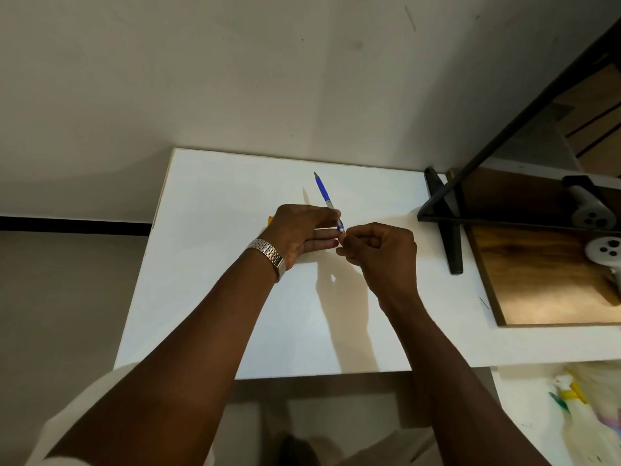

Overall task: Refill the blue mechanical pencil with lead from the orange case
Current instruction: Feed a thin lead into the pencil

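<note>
A white bench [208, 297] fills the middle of the frame, its far edge against a pale grey wall [235, 79] that takes up the upper half. At the right, a black metal frame [447, 193] slants up toward the upper right corner, with one black leg [453, 250] resting on the bench. Beside it lies a brown wooden board [537, 284]. Two white spools [593, 215] with round holes sit at the right edge. In the lower right corner, yellow and green clips [568, 395] lie on a white surface. A dark stripe [74, 225] crosses the left edge.
</note>
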A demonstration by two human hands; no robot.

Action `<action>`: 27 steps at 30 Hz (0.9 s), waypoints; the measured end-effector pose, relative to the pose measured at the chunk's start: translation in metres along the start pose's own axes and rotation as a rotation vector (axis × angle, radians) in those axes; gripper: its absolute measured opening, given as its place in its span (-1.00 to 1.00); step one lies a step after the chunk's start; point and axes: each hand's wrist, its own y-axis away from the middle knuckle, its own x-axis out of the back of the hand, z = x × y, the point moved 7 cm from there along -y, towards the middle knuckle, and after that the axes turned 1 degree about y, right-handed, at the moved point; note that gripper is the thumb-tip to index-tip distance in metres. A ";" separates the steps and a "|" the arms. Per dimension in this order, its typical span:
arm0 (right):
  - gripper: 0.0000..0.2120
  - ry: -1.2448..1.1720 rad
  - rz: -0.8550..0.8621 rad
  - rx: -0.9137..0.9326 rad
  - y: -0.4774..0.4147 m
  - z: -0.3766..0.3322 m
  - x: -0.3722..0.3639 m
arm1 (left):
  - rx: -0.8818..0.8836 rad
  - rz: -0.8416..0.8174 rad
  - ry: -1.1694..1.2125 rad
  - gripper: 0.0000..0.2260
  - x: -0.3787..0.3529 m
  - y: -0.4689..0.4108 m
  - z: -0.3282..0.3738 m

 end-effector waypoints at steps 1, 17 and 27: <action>-0.75 0.005 0.000 0.004 0.000 0.000 0.000 | 0.001 -0.001 0.006 -0.83 0.000 0.000 0.000; -0.71 0.022 0.045 0.043 0.001 -0.002 0.000 | -0.019 -0.062 -0.021 -0.92 -0.006 0.002 0.001; -0.81 0.022 0.012 -0.041 -0.002 0.009 -0.002 | -0.027 -0.035 -0.222 -0.84 -0.004 -0.001 -0.001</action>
